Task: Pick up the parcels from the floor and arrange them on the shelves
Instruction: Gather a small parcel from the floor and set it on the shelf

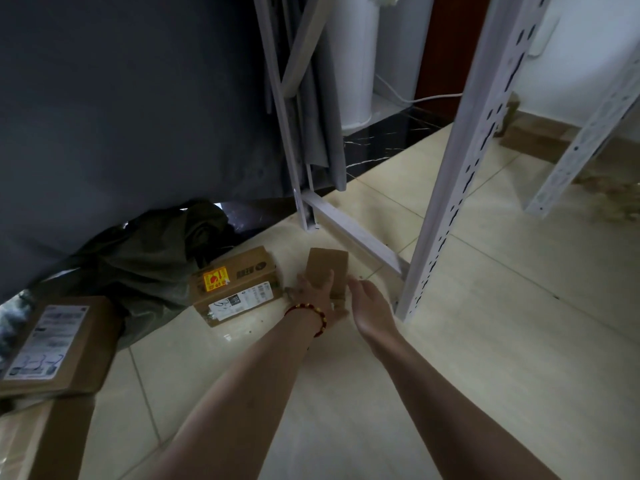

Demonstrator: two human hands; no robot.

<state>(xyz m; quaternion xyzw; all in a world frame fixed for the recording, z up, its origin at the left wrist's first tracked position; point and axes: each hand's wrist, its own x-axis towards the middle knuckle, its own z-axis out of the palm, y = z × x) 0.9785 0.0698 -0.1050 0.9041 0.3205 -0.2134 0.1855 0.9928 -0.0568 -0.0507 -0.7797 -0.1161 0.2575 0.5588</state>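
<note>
A small plain brown parcel (329, 268) lies on the tiled floor beside the white shelf upright (450, 188). My left hand (317, 296), with a red bead bracelet at the wrist, lies on the parcel's near left side, its fingers over the top. My right hand (369, 303) hovers just right of the parcel with relaxed fingers and holds nothing. Left of it a labelled cardboard parcel (235, 285) with an orange sticker rests on the floor. A flat labelled parcel (55, 344) sits at the far left on another box (52, 441).
A dark grey cloth (131, 109) hangs over the left half of the view, with a dark green bag (149, 258) bunched beneath it. A white frame foot (349, 230) runs across the floor behind the small parcel. A second shelf upright (585, 133) stands at the right.
</note>
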